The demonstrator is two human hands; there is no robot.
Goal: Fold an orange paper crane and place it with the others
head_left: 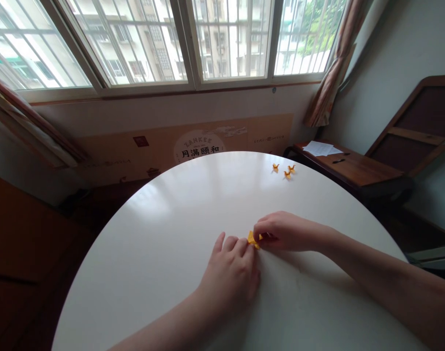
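Glossy smooth white tabletop (178, 209) under fingers.
Matt yellow folded paper (251, 239) at fingertips; brown wooden side table (369, 168) beyond, satin finish.

Barred window (230, 80) set in far wall; pale buildings (156, 44) and green foliage (319, 29) seen through it. Flanked by patterned curtains: left one (35, 129), right one (332, 83). Beneath, tan panel (152, 146) printed with dark characters. At right, white papers (319, 148) and small dark object (338, 160) borne by low wooden stand (372, 168); wood-framed piece (418, 114) tilted behind.
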